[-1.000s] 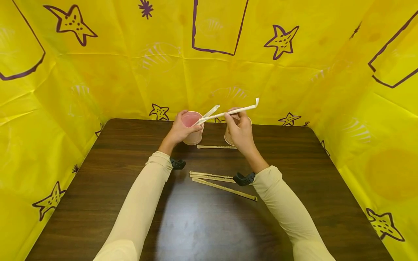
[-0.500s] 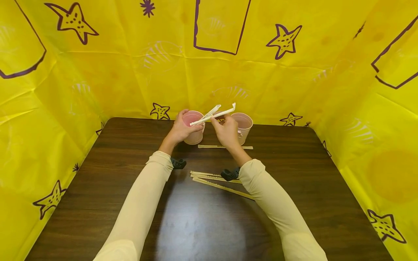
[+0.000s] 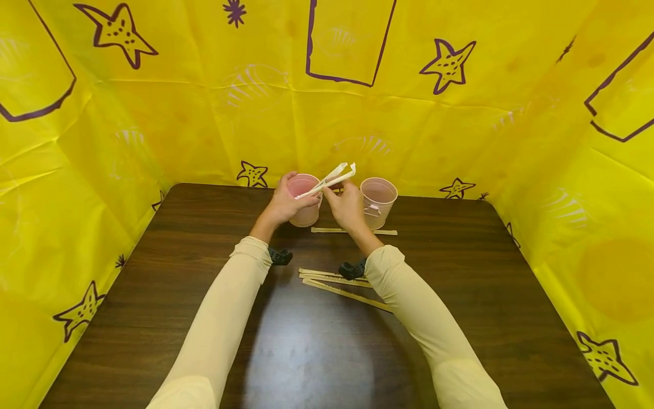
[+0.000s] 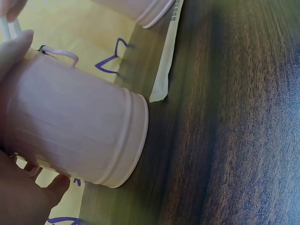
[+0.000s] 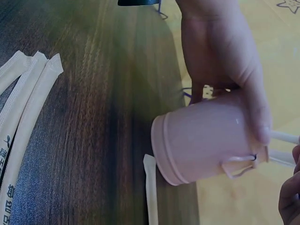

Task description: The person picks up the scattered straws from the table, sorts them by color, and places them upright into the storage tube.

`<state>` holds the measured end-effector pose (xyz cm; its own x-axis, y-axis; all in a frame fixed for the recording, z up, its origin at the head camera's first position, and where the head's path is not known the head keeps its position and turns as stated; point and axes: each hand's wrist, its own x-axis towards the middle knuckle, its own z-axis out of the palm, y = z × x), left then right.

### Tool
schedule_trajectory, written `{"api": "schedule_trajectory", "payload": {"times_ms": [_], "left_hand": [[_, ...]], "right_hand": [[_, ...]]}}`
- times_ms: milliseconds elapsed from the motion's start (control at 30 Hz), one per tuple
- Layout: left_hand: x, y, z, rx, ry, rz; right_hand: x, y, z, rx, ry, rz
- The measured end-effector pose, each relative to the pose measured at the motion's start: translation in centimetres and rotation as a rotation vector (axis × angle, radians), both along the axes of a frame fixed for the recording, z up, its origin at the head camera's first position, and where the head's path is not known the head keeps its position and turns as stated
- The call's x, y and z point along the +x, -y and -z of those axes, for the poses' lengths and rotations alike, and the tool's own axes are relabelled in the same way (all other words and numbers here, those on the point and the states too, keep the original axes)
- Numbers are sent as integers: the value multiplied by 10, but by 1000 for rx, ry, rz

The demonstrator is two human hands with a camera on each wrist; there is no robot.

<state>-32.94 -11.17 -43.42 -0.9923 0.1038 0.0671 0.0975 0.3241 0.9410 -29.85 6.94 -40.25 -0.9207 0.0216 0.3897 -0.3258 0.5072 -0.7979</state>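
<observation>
My left hand (image 3: 283, 204) grips a small pink bucket (image 3: 306, 217) with little side handles, the thumb near its rim. The bucket stands at the table's far edge, looking slightly tilted in the head view. One paper-wrapped straw (image 3: 339, 168) leans in it and pokes out over the right rim. A second wrapped straw (image 3: 346, 176) is pinched in my right hand (image 3: 349, 207), its lower end over or inside the bucket's mouth. In the right wrist view, the fingertips (image 5: 293, 187) of the right hand show at the edge beside both straws.
Another pink bucket (image 3: 379, 211) stands to the right, behind my right hand. A wrapped straw (image 3: 384, 232) lies in front of the buckets. Several more wrapped straws (image 3: 347, 293) lie mid-table, partly under the right wrist. A yellow patterned sheet (image 3: 255, 130) encloses the dark wooden table (image 3: 204, 295).
My right hand has moved left with its straw, bringing the straw's lower end to the left bucket's mouth. The right bucket has come into fuller view. The left hand has stayed on its bucket.
</observation>
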Motion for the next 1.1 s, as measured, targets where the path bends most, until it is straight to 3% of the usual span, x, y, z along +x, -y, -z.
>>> {"api": "schedule_trajectory", "payload": {"times_ms": [300, 567, 667, 900, 1000, 1100], "left_hand": [[-3, -5, -2, -41, 13, 19], [-2, -5, -3, -97, 24, -8], [0, -4, -6, -146, 26, -21], [3, -2, -15, -282, -20, -9], [4, -2, -18, -312, -35, -4], [5, -1, -20, -314, -49, -13]], "right_hand": [[10, -19, 2, 9, 70, -60], [34, -55, 12, 107, 156, -137], [47, -70, 18, 208, 231, -188], [71, -100, 37, 439, 442, -390], [75, -108, 44, 467, 559, -454], [73, -112, 51, 416, 657, -507]]}}
